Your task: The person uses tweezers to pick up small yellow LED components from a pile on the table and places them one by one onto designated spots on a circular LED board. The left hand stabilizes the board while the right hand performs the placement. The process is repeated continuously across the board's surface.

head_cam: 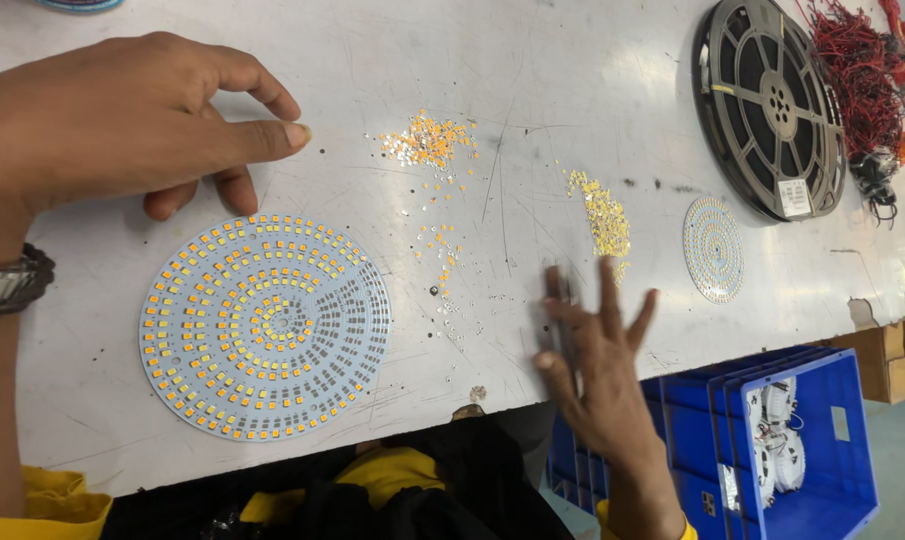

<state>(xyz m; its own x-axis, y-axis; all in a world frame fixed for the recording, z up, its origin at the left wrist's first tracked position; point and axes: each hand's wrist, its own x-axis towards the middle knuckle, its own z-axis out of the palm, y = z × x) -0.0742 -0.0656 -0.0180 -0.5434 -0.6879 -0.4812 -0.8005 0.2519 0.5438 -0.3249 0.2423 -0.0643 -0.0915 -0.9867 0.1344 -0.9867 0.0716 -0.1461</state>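
The left hand [122,120] is held just above the far edge of the round board [265,327], with the thumb and forefinger pinched together. Whether a chip is held between them cannot be told; nothing is visible at the fingertips. The right hand [597,350] is spread flat, fingers apart, at the near edge of the table [572,90], and appears blurred. Nothing is gripped by it.

The round board lies flat on the table, directly below the left hand and well to the left of the right hand. Most of its rings are filled with yellow and white chips; a wedge on the side toward the right hand is seen unfilled.

Two heaps of loose chips are found between the hands: an orange heap [430,140] just beyond the left fingertips, and a yellow heap [602,215] just beyond the right fingers. A trail of stray chips [444,280] runs toward the table edge.

A smaller round board [713,248] and a black reel [769,105] lie beyond the right hand; a blue crate [772,450] stands below it.

Risks, as judged:
- Stray chips may be swept off the table edge by the open right hand.
- The two heaps may be mixed by a careless sweep.
- Placed chips may be dislodged if the round board is brushed by the left wrist.
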